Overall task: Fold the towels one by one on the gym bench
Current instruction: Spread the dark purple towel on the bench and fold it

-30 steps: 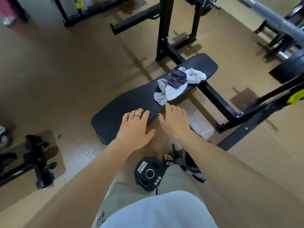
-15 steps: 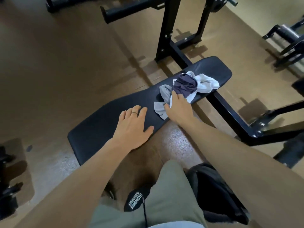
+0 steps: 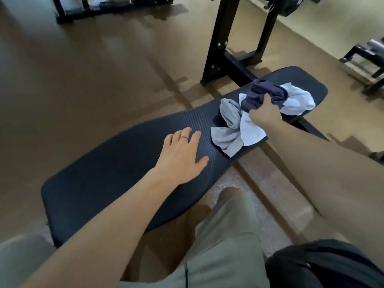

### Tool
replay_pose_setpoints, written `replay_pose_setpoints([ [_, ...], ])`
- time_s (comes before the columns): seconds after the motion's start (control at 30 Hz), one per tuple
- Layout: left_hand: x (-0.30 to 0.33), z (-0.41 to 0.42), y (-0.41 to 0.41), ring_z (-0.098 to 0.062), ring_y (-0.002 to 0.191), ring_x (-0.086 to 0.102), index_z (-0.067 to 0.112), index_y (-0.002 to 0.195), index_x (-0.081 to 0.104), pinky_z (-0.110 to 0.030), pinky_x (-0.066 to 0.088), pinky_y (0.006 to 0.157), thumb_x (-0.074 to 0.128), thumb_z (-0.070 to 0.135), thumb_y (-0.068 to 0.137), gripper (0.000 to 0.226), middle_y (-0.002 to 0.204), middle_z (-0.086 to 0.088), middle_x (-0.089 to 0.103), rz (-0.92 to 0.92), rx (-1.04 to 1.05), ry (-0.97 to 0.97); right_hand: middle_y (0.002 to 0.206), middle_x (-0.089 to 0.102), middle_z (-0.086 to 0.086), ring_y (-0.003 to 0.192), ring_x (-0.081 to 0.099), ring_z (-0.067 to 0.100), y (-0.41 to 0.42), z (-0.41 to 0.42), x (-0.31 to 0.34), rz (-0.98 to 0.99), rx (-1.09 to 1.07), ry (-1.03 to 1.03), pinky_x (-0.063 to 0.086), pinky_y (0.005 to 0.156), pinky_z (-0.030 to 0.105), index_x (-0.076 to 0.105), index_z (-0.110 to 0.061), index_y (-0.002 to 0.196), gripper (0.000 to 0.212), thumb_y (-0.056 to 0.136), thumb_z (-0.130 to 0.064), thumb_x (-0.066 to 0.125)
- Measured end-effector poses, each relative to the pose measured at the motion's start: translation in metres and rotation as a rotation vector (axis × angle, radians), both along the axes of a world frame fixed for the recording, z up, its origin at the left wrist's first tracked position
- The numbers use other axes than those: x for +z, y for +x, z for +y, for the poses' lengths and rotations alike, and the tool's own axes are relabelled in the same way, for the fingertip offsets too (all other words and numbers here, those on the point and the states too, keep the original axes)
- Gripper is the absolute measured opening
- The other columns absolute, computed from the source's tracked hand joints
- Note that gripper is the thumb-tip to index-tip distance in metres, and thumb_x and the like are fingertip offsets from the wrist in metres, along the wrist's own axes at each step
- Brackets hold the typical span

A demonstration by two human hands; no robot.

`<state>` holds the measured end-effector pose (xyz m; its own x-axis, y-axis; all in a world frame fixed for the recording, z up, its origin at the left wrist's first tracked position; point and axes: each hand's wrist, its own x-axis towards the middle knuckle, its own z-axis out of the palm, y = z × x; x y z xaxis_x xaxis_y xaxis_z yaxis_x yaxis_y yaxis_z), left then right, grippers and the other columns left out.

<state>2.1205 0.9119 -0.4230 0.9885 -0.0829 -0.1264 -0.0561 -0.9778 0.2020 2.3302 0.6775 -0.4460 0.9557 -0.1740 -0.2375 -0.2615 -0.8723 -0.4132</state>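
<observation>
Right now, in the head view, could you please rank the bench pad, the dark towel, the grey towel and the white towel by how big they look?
1. Bench pad, by far.
2. White towel and grey towel: both crumpled and overlapping, too close to rank.
3. Dark towel, bunched in the right hand.

Single head-worn wide-angle view, looking forward and steeply down over both forearms onto the nearby table [image 3: 116, 175] and floor [image 3: 87, 80].

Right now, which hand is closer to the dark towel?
The right hand. It is gripping the dark towel on top of the pile. The left hand lies flat on the bench, apart from the towels.
</observation>
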Motion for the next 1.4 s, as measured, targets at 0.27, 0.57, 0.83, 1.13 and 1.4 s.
replay_pose_setpoints([
  [0.27,-0.005,0.011,-0.030,-0.031,0.150,0.023,0.017,0.160,0.020,-0.045,0.016,0.121,0.045,0.057,0.099,0.077,0.164,-0.011,0.023,-0.035,0.061,-0.027,0.093,0.057,0.019,0.091,0.059,0.037,-0.016,-0.014,-0.012,-0.263,0.157,-0.123,0.036,0.066,0.033,0.053,0.000,0.093,0.009,0.095,-0.009,0.055],
  [0.57,-0.010,0.002,-0.035,-0.029,0.151,0.020,0.018,0.161,0.016,-0.044,0.014,0.122,0.043,0.059,0.100,0.079,0.165,-0.009,0.019,-0.046,0.071,-0.046,0.160,0.021,0.019,0.146,0.023,0.041,-0.022,-0.005,-0.018,0.050,0.274,-0.339,0.031,0.113,0.051,0.034,-0.016,0.154,0.054,0.106,-0.041,0.039],
  [0.83,-0.008,-0.009,-0.018,-0.027,0.152,0.018,0.020,0.162,0.015,-0.043,0.012,0.123,0.045,0.057,0.100,0.078,0.165,-0.007,0.019,-0.057,0.058,-0.097,0.120,0.056,0.020,0.111,0.053,0.040,-0.021,-0.013,-0.015,-0.547,0.176,-0.381,0.045,0.090,0.048,0.063,-0.001,0.119,0.032,0.100,-0.023,0.050],
  [1.13,0.007,0.005,-0.012,-0.026,0.144,0.034,0.029,0.161,0.006,-0.047,0.030,0.119,0.064,0.049,0.094,0.091,0.160,-0.003,0.028,-0.085,0.205,-0.494,0.110,0.058,0.013,0.101,0.055,0.023,-0.072,0.042,0.065,-1.084,0.271,0.203,0.043,0.082,0.024,0.067,-0.009,0.106,0.015,0.096,-0.018,0.060],
  [1.4,0.033,0.037,-0.034,-0.012,0.127,0.056,0.027,0.149,0.033,-0.033,0.050,0.105,0.085,0.026,0.079,0.086,0.144,0.005,0.051,-0.233,0.120,-0.918,0.096,0.056,0.014,0.090,0.056,0.025,-0.213,0.125,0.084,-1.009,0.701,0.563,0.045,0.081,0.024,0.070,0.001,0.094,0.008,0.087,0.005,0.068],
])
